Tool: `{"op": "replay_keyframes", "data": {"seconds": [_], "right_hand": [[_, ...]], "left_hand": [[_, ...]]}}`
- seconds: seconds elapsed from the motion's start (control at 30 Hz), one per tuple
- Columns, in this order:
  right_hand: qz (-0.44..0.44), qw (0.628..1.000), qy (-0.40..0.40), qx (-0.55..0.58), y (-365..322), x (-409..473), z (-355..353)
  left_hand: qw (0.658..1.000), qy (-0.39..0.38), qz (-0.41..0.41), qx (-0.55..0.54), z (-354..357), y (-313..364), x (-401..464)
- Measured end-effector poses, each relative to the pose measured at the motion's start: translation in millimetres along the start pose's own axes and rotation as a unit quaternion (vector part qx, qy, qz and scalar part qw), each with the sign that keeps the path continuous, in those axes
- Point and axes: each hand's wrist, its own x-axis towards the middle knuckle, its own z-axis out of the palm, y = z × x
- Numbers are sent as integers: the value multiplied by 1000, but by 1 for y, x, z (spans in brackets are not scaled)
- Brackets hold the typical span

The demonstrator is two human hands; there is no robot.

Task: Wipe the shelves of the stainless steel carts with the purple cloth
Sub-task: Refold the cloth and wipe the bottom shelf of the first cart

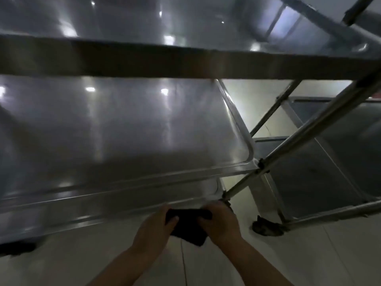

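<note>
A pale tiled floor point(226, 265) fills the bottom of the view, dim and slightly blurred, with a thin dark joint line running down it between the person's forearms. Above it stands a stainless steel cart point(278, 149) seen from close up and above: its top shelf point(144, 19) spans the upper part of the picture with a broad dark front rim, and a middle shelf point(123, 129) lies below, its raised lip curving round at the right front corner, both surfaces mirroring small bright ceiling lights. Slanted steel posts run down the right side to a dark caster wheel point(266, 227) resting on the tiles. Beyond those posts, to the right, sits a second cart point(340, 153) with its own grey shelf. Low in the centre, just in front of the near cart's lowest edge, both hands are drawn together on the cloth point(188, 226), which reads as dark, almost black, in this light. The left hand point(156, 226) grips its left end with the thumb on top, and the right hand point(219, 220) clutches the right end with curled fingers, the cloth bunched between them above the floor, touching no shelf.
</note>
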Motion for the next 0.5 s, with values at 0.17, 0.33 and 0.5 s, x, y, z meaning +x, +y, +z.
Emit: {"op": "replay_keyframes", "data": {"seconds": [0.17, 0.33, 0.5], "right_hand": [[-173, 933, 315, -10, 58, 43, 22], [-211, 939, 254, -94, 102, 85, 105], [-214, 956, 174, -102, 117, 103, 149]], "left_hand": [[972, 100, 199, -79, 44, -6, 60], [977, 22, 210, -4, 110, -71, 117], [961, 114, 172, 184, 111, -139, 117]]}}
